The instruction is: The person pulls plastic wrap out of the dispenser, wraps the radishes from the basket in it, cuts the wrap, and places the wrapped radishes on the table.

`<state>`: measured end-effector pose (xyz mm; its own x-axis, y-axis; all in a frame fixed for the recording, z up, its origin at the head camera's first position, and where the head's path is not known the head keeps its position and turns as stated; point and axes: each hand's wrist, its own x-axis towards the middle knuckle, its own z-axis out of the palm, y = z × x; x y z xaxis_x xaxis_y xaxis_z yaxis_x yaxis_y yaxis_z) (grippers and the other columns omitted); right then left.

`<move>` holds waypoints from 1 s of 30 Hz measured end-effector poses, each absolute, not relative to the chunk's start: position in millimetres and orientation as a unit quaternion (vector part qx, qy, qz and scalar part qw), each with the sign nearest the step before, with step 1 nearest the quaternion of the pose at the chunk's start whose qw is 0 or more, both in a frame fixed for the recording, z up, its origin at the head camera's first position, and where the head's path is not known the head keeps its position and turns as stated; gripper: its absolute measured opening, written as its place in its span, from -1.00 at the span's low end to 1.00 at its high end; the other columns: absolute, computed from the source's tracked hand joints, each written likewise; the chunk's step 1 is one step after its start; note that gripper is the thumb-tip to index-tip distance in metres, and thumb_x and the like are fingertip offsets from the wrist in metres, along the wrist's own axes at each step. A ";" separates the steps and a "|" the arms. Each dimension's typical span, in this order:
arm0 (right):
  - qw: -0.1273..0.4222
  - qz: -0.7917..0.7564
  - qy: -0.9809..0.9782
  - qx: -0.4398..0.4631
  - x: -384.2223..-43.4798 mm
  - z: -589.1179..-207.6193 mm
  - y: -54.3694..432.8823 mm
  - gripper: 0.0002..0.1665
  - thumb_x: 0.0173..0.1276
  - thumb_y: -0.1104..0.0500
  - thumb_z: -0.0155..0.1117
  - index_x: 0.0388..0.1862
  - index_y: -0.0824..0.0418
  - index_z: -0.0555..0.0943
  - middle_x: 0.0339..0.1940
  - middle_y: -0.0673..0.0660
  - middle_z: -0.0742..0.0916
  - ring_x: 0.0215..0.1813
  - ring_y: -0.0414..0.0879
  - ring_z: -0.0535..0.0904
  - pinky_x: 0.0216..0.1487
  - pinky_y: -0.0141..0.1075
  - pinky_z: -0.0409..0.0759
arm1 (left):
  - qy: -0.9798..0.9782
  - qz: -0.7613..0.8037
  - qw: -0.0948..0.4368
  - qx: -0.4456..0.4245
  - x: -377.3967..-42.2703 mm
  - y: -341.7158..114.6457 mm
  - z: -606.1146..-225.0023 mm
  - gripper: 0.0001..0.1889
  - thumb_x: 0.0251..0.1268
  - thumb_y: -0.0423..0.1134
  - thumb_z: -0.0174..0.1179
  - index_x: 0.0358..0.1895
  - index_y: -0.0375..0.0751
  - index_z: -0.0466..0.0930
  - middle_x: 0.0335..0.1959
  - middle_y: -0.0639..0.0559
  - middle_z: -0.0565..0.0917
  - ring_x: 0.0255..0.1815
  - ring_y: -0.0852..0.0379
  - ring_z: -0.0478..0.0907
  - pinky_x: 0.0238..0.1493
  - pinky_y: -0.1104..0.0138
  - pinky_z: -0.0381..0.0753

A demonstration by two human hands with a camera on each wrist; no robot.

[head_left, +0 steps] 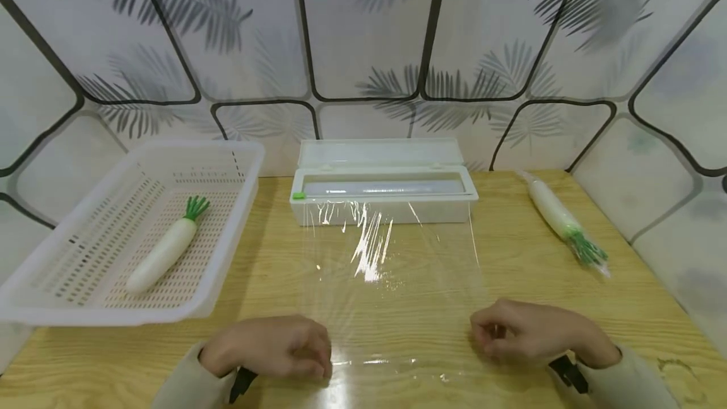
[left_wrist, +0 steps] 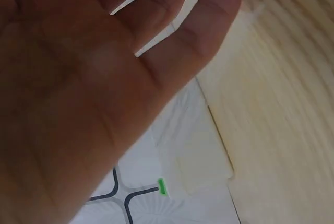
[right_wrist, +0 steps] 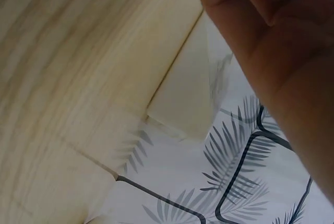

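Observation:
A sheet of clear plastic wrap stretches over the table from a white wrap dispenser toward me. Its lid stands up at the back, and the roll shows inside. At the sheet's near left corner my left hand pinches the film between thumb and fingers. My right hand has the near right corner, fingers curled in. In the left wrist view the palm covers much of the picture and the fingertips are cut off. The right wrist view shows the other palm, fingertips likewise out of frame.
On the left a white plastic basket holds a white radish with cut green stems. Another radish, wrapped in clear film, lies at the right on the wooden table. A patterned wall covering rises behind and at both sides.

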<state>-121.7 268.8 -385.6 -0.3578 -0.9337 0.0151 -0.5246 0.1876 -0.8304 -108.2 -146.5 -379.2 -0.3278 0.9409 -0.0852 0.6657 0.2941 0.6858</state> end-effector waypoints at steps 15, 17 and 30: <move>0.287 -0.389 0.731 -0.482 -123.3 -402.7 274.8 -0.80 0.57 0.33 0.11 -0.14 0.13 0.67 -0.43 -0.07 0.72 -0.41 -0.49 0.47 -0.48 -0.45 0.56 | 0.760 0.296 0.249 0.522 -107.8 -146.8 -386.1 -0.62 0.50 -0.34 0.15 -0.61 -0.14 0.46 -0.46 0.36 0.40 -0.46 0.55 0.21 -0.46 0.61 0.39; 0.282 -0.378 0.743 -0.474 -123.9 -410.2 277.1 -0.79 0.53 0.32 0.18 -0.21 0.06 0.69 -0.45 -0.16 0.68 -0.43 -0.51 0.43 -0.50 -0.48 0.53 | 0.764 0.296 0.245 0.518 -107.4 -146.8 -387.2 -0.62 0.49 -0.34 0.16 -0.62 -0.13 0.44 -0.46 0.36 0.40 -0.47 0.55 0.21 -0.47 0.61 0.38; -0.012 -0.159 0.843 -0.514 -86.5 -407.1 247.7 -0.47 -0.05 0.48 0.41 -0.64 -0.09 0.37 -0.59 -0.30 0.27 -0.45 -0.44 0.11 -0.39 -0.58 0.17 | 0.794 0.255 0.283 0.473 -103.7 -147.2 -387.4 -0.83 0.42 -0.27 0.26 -0.38 -0.12 0.74 -0.52 0.41 0.56 -0.53 0.57 0.27 -0.49 0.61 0.42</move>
